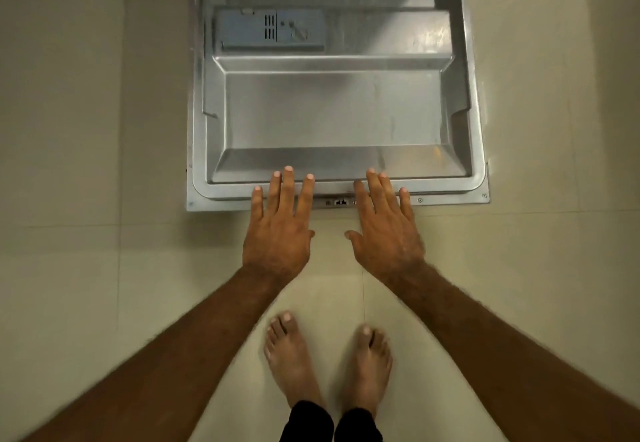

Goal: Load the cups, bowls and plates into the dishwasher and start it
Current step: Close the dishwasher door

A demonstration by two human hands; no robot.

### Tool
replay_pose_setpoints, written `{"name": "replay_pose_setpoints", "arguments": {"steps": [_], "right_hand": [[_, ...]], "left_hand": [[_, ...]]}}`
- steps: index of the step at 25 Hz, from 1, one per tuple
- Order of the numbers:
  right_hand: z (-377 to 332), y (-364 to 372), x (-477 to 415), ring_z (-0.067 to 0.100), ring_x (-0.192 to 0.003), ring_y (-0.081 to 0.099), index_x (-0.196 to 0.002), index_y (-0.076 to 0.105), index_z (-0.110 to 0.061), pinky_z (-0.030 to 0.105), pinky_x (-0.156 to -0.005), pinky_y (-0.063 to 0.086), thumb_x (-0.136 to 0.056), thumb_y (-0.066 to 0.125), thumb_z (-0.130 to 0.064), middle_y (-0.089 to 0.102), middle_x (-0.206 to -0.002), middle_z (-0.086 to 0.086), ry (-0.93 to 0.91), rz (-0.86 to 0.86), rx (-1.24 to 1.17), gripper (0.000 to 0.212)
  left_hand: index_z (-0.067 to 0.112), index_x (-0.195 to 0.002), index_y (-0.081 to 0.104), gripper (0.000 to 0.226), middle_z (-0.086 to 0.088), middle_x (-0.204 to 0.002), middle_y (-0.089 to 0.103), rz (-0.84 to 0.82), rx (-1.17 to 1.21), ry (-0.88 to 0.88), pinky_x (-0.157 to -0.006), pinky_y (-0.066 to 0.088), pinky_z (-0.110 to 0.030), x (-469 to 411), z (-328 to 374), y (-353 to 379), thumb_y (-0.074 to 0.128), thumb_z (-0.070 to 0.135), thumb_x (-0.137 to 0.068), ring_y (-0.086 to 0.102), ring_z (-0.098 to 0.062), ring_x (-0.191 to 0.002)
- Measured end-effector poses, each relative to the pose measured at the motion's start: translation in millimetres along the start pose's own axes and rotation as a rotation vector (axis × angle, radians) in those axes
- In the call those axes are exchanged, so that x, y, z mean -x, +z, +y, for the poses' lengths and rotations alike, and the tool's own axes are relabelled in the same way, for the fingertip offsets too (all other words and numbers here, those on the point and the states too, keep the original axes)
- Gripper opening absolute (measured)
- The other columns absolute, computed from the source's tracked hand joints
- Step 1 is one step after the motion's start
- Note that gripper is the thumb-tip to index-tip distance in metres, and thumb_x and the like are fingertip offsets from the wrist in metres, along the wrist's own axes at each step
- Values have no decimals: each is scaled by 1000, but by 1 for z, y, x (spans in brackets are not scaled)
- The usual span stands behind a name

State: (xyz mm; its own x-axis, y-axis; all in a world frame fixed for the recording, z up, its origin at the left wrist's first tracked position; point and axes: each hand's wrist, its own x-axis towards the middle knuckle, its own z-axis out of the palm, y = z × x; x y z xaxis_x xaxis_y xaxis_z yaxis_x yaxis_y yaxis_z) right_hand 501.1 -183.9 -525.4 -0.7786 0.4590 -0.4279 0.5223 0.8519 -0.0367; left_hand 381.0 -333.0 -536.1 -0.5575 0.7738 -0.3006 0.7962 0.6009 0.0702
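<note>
Lying flat, the grey stainless-steel dishwasher door (332,112) faced up above beige floor tiles (69,164). Both hands were empty — left hand (278,230) and right hand (386,234) spread wide, palms down, fingertips over the door's near edge.

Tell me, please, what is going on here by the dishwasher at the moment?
A person stands barefoot on the tiled floor, looking down at the dishwasher door, which is swung fully open and lies flat. Both hands are spread flat with fingers over its near edge: the left hand and the right hand sit either side of the latch. Neither holds anything. The detergent dispenser is shut. No cups, bowls or plates are in view.
</note>
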Motion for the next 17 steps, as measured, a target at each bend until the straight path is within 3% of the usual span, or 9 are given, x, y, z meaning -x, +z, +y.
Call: {"name": "replay_pose_setpoints", "arguments": {"steps": [4,9,17], "right_hand": [[17,40,-27,32,-155,-8,-160,-2,-16,57,-124,3,-83,75,-39,-11,-168,10,-57,139,134,111],[24,67,-60,34,-152,7,-159,5,-26,64,-120,7,-72,84,-38,10,-166,12,-65,235,171,117],[30,72,-67,36,-144,30,-153,23,-29,63,-111,28,-69,84,-27,31,-159,14,-143,406,196,104]], "left_hand": [[15,-162,-5,114,-21,-168,3,98,-110,22,-123,10,-60,-17,-6,39,72,49,-85,6,-38,-156],[25,-163,-1,120,-19,-168,10,174,-152,25,-121,10,-66,-41,-12,67,79,52,-79,10,-39,-155],[28,-161,16,98,-16,-157,36,359,-192,12,-115,23,-67,-51,-22,83,73,40,-82,35,-37,-144]]}}
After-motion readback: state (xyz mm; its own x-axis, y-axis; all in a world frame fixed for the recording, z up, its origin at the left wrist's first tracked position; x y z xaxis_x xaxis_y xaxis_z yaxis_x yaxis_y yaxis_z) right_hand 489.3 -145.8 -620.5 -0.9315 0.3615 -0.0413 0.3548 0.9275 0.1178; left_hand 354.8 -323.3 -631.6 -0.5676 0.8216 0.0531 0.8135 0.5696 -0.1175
